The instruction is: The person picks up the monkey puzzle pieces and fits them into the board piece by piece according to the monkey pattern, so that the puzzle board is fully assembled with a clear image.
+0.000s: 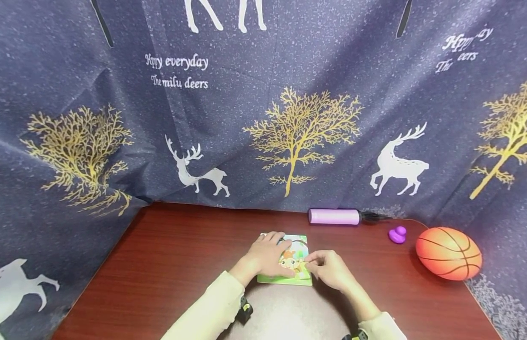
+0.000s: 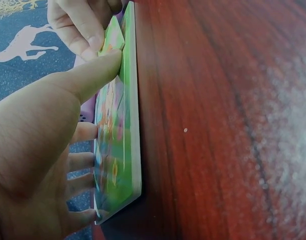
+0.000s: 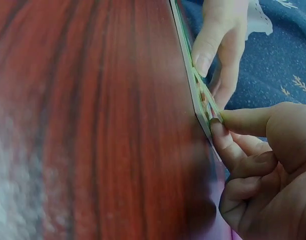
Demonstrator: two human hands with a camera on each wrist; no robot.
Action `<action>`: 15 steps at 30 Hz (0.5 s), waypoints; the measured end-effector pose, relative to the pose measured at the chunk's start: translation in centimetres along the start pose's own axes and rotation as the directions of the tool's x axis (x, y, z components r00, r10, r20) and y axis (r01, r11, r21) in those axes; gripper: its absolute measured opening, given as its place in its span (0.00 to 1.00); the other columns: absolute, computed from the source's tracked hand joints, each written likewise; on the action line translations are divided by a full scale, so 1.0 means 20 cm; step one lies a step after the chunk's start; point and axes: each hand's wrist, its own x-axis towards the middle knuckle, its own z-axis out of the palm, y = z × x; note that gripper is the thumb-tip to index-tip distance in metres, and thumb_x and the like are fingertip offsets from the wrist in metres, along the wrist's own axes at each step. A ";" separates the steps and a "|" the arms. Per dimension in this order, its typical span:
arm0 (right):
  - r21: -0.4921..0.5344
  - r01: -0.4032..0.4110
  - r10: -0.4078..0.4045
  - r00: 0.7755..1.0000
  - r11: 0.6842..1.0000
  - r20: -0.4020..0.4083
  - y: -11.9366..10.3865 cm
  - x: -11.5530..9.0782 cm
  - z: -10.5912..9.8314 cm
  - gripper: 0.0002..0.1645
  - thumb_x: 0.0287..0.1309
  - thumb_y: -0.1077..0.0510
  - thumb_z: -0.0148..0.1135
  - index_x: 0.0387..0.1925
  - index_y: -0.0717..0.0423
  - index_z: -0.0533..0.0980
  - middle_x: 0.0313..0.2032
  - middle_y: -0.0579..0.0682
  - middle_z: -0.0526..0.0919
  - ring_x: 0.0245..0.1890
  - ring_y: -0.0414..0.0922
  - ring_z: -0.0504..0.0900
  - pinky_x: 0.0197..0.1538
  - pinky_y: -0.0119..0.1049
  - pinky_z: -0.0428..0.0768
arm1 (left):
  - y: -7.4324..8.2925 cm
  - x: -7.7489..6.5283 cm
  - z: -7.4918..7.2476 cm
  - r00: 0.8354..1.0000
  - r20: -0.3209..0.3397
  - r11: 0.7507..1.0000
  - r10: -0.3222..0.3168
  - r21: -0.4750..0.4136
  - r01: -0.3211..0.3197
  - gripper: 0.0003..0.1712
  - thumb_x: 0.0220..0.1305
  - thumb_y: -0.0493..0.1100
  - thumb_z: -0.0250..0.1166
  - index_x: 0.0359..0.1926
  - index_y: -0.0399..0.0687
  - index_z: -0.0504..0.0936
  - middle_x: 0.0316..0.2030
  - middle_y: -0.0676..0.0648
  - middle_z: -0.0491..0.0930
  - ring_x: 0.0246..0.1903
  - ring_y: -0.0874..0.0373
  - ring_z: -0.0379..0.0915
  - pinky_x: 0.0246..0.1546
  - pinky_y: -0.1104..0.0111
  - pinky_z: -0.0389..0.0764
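Observation:
A flat puzzle board [image 1: 284,281] with a green edge and a cartoon animal picture lies on the table. My left hand [image 1: 268,256] rests over its left part, fingers spread and straight, the thumb reaching across the near side. At the right edge of the board, my right hand [image 1: 332,270] pinches a thin green-edged puzzle piece [image 3: 208,95] between thumb and index finger. One side of that piece is tilted up off the board, and my left thumb touches near its other end. Part of the picture is hidden under my left hand.
Behind the board lies a lilac hand pump [image 1: 333,216] with a black nozzle. A purple rubber duck [image 1: 397,234] and an orange basketball-patterned ball [image 1: 448,253] sit to the right. A dark blue curtain [image 1: 229,141] hangs along the table's back edge.

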 end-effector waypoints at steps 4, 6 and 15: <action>-0.055 0.004 -0.005 1.000 0.998 -0.024 -0.02 0.00 0.01 0.04 0.60 0.61 0.72 0.38 0.54 0.87 0.24 0.43 0.85 0.19 0.40 0.78 0.23 0.32 0.74 | 0.00 0.00 0.00 1.000 -0.005 1.000 -0.004 0.003 0.004 0.56 0.54 0.82 0.62 0.78 0.62 0.67 0.77 0.48 0.60 0.75 0.50 0.55 0.72 0.48 0.62; -0.090 0.015 -0.017 0.999 0.996 -0.029 -0.03 -0.01 0.01 0.04 0.60 0.60 0.72 0.37 0.53 0.87 0.24 0.42 0.85 0.19 0.39 0.78 0.25 0.33 0.74 | -0.01 0.00 0.00 1.000 -0.004 1.000 -0.005 0.003 0.005 0.56 0.54 0.82 0.62 0.78 0.62 0.67 0.77 0.49 0.60 0.76 0.50 0.55 0.72 0.48 0.62; -0.239 0.127 -0.118 0.992 0.963 0.053 -0.05 -0.04 -0.02 0.15 0.52 0.53 0.80 0.42 0.49 0.87 0.29 0.37 0.83 0.28 0.36 0.80 0.34 0.34 0.77 | -0.01 0.01 0.01 1.000 -0.009 1.000 0.011 -0.013 -0.011 0.56 0.55 0.82 0.62 0.78 0.60 0.67 0.77 0.47 0.60 0.75 0.49 0.55 0.72 0.47 0.61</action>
